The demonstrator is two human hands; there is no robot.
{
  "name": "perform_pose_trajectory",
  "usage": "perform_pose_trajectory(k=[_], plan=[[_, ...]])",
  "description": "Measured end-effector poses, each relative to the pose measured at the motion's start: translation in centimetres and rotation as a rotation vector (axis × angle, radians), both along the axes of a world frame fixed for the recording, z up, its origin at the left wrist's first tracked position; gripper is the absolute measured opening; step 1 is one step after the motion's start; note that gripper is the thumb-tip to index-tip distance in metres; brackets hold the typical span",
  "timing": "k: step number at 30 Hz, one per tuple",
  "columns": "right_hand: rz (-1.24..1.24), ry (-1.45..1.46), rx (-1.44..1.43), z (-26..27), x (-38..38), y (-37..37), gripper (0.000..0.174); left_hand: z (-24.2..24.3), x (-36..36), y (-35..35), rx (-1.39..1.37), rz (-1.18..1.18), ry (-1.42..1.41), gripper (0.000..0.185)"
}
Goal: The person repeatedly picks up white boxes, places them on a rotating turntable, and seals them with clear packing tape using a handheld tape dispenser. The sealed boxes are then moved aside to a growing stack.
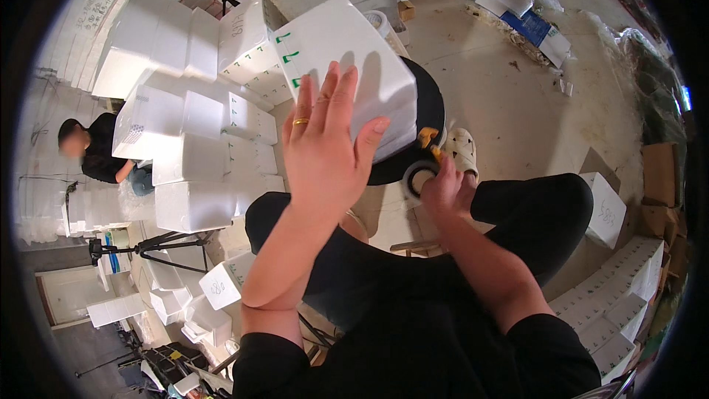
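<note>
A white foam box (pixel 343 27) with green marks along one edge rests tilted in view on a round black stool top (pixel 431 97). My left hand (pixel 329 138) is spread over the box's near part, fingers extended and a ring on one finger. Its fingers throw shadows on the white surface, and whether the palm presses on it I cannot tell. My right hand (pixel 446 191) grips a tape dispenser (pixel 429 138) with an orange head, low beside the stool. A roll of tape (pixel 414 180) sits on the dispenser, partly covered by my fingers.
Stacked white foam boxes (pixel 166 61) rise on the left, with a seated person (pixel 102 144) behind them. A black tripod (pixel 160 246) stands lower left. More foam boxes (pixel 615 299) are piled lower right. Cardboard and plastic scraps (pixel 526 25) litter the floor at upper right.
</note>
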State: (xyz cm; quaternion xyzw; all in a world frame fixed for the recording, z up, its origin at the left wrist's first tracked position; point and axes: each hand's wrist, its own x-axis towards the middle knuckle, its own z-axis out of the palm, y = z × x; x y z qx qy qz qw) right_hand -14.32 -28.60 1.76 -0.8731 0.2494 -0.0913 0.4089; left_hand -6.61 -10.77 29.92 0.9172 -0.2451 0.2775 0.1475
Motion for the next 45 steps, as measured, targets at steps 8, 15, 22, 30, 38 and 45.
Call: perform_pose_trajectory(k=[8,15,22,30,38,45], plan=[[0.067,0.120,-0.052,1.8,9.7,-7.9,0.071,-0.4,5.4,5.3,0.190,0.057,0.045,0.087],[0.209,0.016,-0.009,0.6,1.8,-4.6,0.066,-4.4,7.9,4.4,-0.081,-0.120,-0.272,0.076],[-0.020,-0.044,-0.022,-0.7,0.0,-0.4,0.068,-2.7,3.5,0.9,-0.043,0.064,-0.247,0.070],[0.053,0.095,-0.055,0.5,14.3,-8.6,0.066,-0.5,6.3,6.7,0.104,-0.163,-0.029,0.094],[0.208,0.009,-0.051,0.4,10.1,-3.4,0.065,-5.9,7.8,1.9,-0.123,-0.107,-0.317,0.082],[0.175,-0.021,0.015,0.0,1.1,0.0,0.068,-6.0,5.7,-2.8,-0.061,0.204,-0.420,0.072]])
